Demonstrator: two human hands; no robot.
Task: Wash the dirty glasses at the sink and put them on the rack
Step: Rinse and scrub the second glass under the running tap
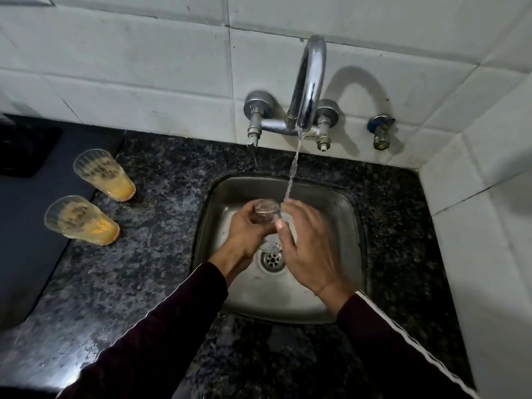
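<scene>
Glass (266, 210) sits over the sink (349, 254), gripped in your left hand (244, 230) while your right hand (309, 249), fingers relaxed, rubs its side under the tap stream (292, 174). You're mid-rinse; next, find the rack, not in view. Two dirty glasses (82, 220) wait on the bench (161, 168).

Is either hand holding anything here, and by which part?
The left hand grips a clear glass around its side wall, over the sink. The right hand touches the glass's right side, fingers fairly straight.
</scene>
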